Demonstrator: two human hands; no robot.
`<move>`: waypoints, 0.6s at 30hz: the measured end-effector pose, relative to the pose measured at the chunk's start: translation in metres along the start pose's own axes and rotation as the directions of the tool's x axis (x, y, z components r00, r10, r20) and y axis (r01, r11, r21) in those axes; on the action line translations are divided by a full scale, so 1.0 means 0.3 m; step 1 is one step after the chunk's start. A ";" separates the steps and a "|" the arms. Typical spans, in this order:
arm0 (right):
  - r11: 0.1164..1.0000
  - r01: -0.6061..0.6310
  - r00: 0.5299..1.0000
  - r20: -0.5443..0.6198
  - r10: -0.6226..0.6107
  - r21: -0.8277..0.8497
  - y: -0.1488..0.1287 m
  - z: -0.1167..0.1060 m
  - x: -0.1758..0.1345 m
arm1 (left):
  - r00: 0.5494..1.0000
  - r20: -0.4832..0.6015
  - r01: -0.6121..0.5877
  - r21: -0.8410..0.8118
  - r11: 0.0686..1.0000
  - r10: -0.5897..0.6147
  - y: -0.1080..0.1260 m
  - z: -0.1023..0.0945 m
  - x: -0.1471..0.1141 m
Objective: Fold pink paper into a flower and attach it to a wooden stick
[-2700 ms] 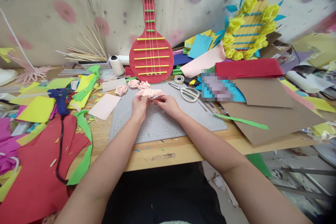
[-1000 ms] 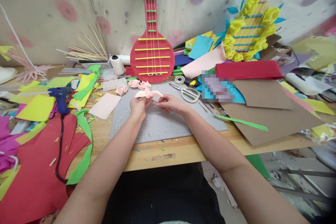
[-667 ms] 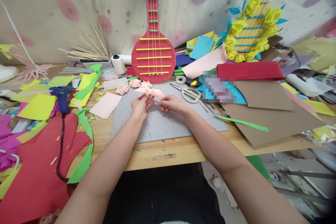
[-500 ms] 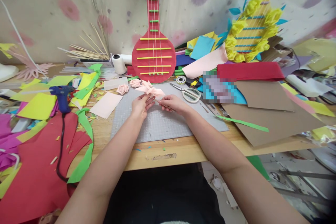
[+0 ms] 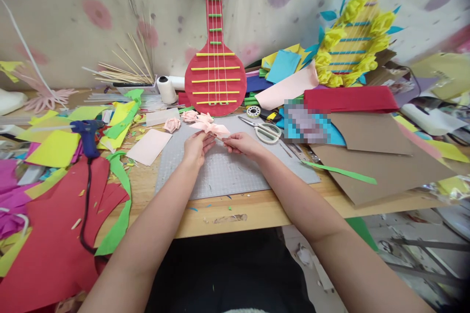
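Note:
My left hand (image 5: 195,147) pinches a pale pink crepe paper flower (image 5: 212,128) from below, its petals spreading out above the fingers. Close on its right, my right hand (image 5: 240,145) is closed around a thin stick, mostly hidden by the fingers, whose end reaches the underside of the flower. Both hands are over a grey cutting mat (image 5: 235,173). Just behind them lie pink paper roses (image 5: 172,124). White-handled scissors (image 5: 268,133) rest to the right of my right hand.
A red paper-covered lute shape (image 5: 215,73) stands behind the mat; a yellow one (image 5: 348,49) leans at right. A blue glue gun (image 5: 88,139) and paper scraps crowd the left. Brown cardboard (image 5: 385,166) covers the right side. Wooden skewers (image 5: 125,73) stand at back left.
My right fingers have shifted slightly along the thin stick, which shows less below the hand. The pink flower has tilted a little and sits slightly lower; my left hand has hardly moved.

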State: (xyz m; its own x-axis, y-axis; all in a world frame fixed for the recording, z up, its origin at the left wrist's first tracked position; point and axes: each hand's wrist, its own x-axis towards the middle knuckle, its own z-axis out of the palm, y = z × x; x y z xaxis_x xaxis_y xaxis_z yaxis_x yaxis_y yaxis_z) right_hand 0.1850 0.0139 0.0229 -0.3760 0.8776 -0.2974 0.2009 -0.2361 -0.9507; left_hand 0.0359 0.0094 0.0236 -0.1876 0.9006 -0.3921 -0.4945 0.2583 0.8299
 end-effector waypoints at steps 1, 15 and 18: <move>1.000 -0.001 1.000 0.001 0.001 -0.006 -0.002 0.000 -0.002 | 1.000 -0.006 -0.011 0.010 1.000 0.011 -0.001 0.000 0.001; 0.994 0.049 0.998 -0.027 -0.052 -0.094 0.003 0.006 -0.002 | 0.990 -0.099 -0.100 0.050 0.994 0.105 -0.009 0.017 -0.014; 0.995 0.053 0.999 -0.006 -0.054 -0.088 0.001 0.004 -0.005 | 0.993 -0.075 -0.089 0.065 0.994 0.094 -0.008 0.016 -0.015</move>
State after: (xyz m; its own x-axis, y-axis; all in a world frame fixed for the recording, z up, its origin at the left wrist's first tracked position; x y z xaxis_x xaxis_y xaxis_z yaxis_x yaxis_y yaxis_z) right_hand 0.1844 0.0121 0.0228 -0.3806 0.8918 -0.2448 0.2595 -0.1511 -0.9539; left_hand 0.0419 0.0065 0.0253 -0.2960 0.8922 -0.3411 -0.4195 0.1994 0.8856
